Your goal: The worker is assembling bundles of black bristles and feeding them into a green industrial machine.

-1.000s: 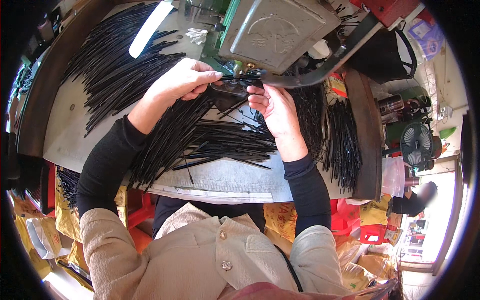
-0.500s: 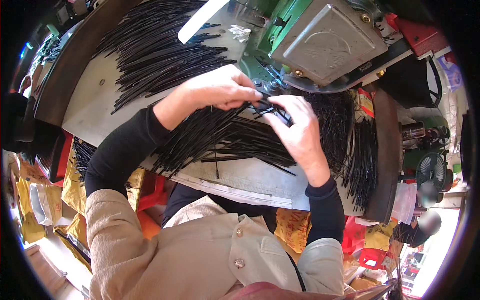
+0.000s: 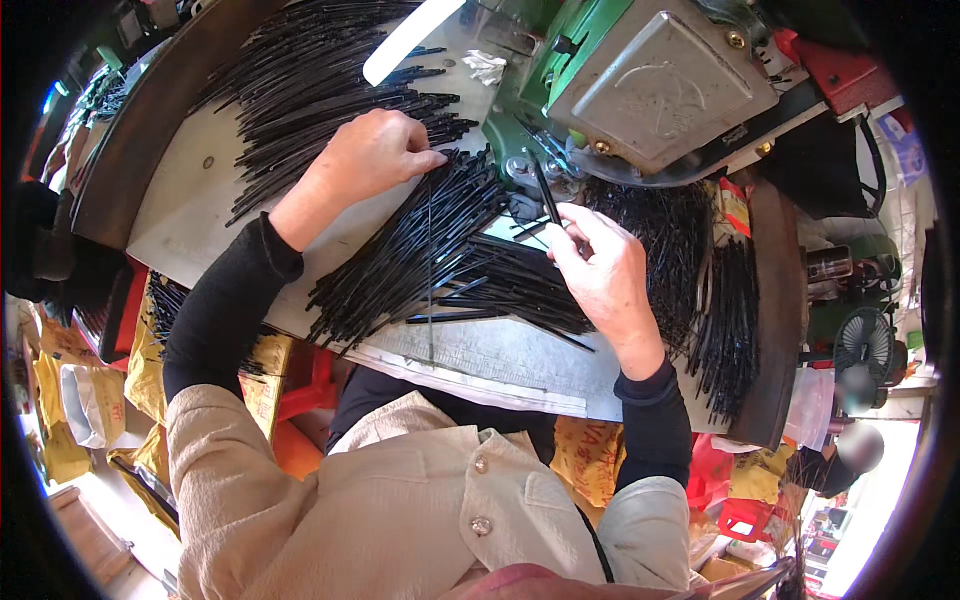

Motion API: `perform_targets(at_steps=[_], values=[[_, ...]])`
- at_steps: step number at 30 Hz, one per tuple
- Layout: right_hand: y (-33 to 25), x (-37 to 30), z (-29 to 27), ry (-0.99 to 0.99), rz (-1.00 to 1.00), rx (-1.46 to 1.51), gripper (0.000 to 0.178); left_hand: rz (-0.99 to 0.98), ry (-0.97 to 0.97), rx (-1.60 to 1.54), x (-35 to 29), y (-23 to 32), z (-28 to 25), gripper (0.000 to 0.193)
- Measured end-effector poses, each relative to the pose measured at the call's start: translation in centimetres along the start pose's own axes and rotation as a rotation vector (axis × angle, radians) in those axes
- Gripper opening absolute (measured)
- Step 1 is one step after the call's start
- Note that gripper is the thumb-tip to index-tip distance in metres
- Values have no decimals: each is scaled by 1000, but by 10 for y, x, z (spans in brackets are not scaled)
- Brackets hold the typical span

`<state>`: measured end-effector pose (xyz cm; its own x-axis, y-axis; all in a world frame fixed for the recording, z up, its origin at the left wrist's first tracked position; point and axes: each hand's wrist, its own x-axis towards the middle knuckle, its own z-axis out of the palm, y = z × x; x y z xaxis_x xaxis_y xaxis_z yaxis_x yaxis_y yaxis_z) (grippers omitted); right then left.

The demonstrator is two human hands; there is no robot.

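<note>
In my right hand (image 3: 608, 270), pinched between thumb and fingers, is a slim black stick (image 3: 545, 185) that points up toward the machine. My left hand (image 3: 378, 152) is closed in a pinch above the piles, and a thin dark strand (image 3: 430, 270) hangs straight down from its fingertips. Below and beside it lies a fanned pile of black sticks (image 3: 410, 250) on the pale tabletop (image 3: 500, 355). More black sticks (image 3: 515, 285) lie crosswise near my right hand. A larger spread of black sticks (image 3: 320, 90) covers the far left of the table.
A green machine with a grey metal cover (image 3: 665, 95) stands at the far right. Bristly dark strands (image 3: 655, 240) and another black bundle (image 3: 722, 330) lie by the table's dark right rim (image 3: 778, 330). A white curved bar (image 3: 412, 40) juts over the far side. Blue-handled pliers (image 3: 548, 145) rest beside the machine.
My hands have come apart: the left has moved left and slightly away, trailing the thin strand. My right hand stays near its place, the black stick now showing plainly in it.
</note>
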<state>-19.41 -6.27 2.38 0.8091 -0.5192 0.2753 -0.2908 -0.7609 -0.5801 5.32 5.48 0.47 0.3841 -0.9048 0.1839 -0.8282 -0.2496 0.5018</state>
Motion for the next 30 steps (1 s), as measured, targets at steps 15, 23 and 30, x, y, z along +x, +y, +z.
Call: perform_targets(at_steps=[15,23,30], values=[[6,-4,-3,-244,219,544,25,-58,-170,-457,14,-3,8,30],[4,0,-2,-419,380,775,33,-171,-358,-981,18,34,20,26],[5,0,-5,-392,376,829,34,-128,-343,-1041,12,56,32,33]])
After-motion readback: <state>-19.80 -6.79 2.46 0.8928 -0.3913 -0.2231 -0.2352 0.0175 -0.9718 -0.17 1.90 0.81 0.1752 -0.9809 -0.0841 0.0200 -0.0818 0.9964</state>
